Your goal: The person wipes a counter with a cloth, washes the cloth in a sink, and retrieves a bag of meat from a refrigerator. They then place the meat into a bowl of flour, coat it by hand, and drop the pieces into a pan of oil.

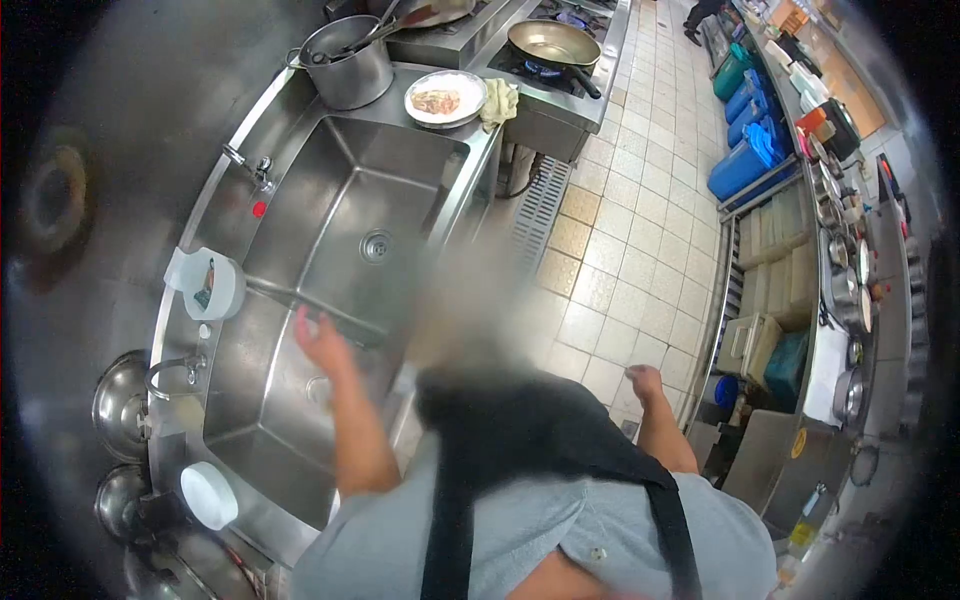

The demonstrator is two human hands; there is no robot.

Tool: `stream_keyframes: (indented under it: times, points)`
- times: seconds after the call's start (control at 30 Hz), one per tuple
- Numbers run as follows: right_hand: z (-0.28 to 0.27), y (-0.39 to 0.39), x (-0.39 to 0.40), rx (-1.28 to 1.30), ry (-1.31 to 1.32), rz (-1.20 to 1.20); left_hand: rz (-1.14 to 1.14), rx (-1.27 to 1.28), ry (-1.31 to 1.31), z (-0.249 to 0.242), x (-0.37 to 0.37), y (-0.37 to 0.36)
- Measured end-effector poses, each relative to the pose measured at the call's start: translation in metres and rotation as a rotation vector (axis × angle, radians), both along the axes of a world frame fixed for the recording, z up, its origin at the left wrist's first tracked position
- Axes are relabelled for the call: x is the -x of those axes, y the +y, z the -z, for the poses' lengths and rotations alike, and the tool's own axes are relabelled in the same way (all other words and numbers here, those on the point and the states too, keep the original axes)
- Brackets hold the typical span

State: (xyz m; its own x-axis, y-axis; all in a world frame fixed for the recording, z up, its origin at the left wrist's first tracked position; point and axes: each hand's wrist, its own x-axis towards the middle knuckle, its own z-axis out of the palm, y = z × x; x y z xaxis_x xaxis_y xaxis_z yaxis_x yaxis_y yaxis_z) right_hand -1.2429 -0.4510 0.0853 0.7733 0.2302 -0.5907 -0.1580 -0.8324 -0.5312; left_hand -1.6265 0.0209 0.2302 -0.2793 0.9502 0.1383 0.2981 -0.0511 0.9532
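My left hand (322, 345) is over the double steel sink (330, 240), near the divider between its basins. Its fingers look apart, somewhat smeared by motion, and I see nothing in them. Closest to it is a white plastic tub (215, 287) on the sink's back ledge, with a dark green item inside. My right hand (646, 381) hangs low over the tiled floor, fingers curled in, touching nothing I can see. A white plate (468, 97) with raw-looking sliced meat (436, 102) rests at the sink's far end, beside a crumpled cloth (499, 104).
A frying pan (553, 44) sits over a lit burner, its handle over the edge. Near it stands a steel pot (352, 80) with utensils. Faucets (262, 174) line the sink's back. Shelving (760, 230) and blue bins (742, 168) flank the tiled aisle (640, 240); another person's legs (697, 20) show far off.
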Motion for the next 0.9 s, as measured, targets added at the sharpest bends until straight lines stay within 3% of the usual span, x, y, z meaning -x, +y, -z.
stream_keyframes:
  times: [0.13,0.2,0.33,0.43,0.57,0.63,0.67,0.7,0.73,0.77,0.8,0.83,0.9]
  points:
    - [-0.004,0.039,-0.036,-0.222,-0.072,0.083,0.201,0.017,-0.102,0.008,-0.084,0.023]
    - [-0.018,0.059,-0.046,-0.217,-0.037,0.091,0.392,0.172,-0.384,0.006,-0.129,0.032]
    - [-0.035,0.072,-0.074,-0.218,0.052,0.145,0.486,0.321,-0.570,0.003,-0.217,0.059]
    - [-0.012,0.037,-0.098,-0.176,0.093,0.243,0.520,0.483,-0.749,0.001,-0.277,0.093]
    - [0.000,-0.034,-0.096,-0.095,0.204,0.490,0.668,0.384,-0.753,0.094,-0.334,0.183]
    - [-0.010,-0.052,-0.089,-0.132,0.301,0.664,0.659,0.536,-0.817,0.104,-0.361,0.210]
    - [-0.015,-0.059,-0.083,-0.168,0.326,0.726,0.454,0.713,-0.992,0.058,-0.377,0.198]
    - [0.007,-0.082,-0.071,-0.229,0.311,0.736,0.565,0.626,-0.955,0.104,-0.377,0.222]
    - [0.034,-0.103,-0.068,-0.291,0.299,0.747,0.657,0.463,-0.566,0.158,-0.368,0.249]
    - [0.040,-0.111,-0.061,-0.269,0.310,0.753,0.310,0.623,-0.903,0.087,-0.389,0.216]
    - [0.037,-0.107,-0.057,-0.201,0.329,0.741,0.565,0.428,-0.481,0.134,-0.371,0.236]
    - [0.037,-0.102,-0.053,-0.140,0.349,0.730,0.213,0.606,-0.870,0.070,-0.393,0.208]
    - [0.043,-0.096,-0.060,-0.068,0.382,0.689,0.181,0.515,-0.924,0.069,-0.397,0.208]
